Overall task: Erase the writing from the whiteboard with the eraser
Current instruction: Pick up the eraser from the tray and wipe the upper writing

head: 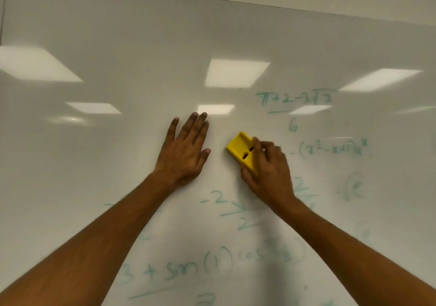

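Note:
A large whiteboard (118, 34) fills the view. Green maths writing (296, 99) covers its right and lower parts; some of it looks smeared. My right hand (269, 171) grips a yellow block eraser (239, 146) and presses it flat against the board near the centre, left of a faded bracketed expression (335, 150). My left hand (186, 150) lies flat on the board with fingers spread, just left of the eraser and holding nothing. My right palm hides the eraser's lower end.
Ceiling light reflections (236, 73) shine across the board. The board's top edge (259, 2) runs along the upper frame with wall above. More green writing (181, 270) sits low between my forearms.

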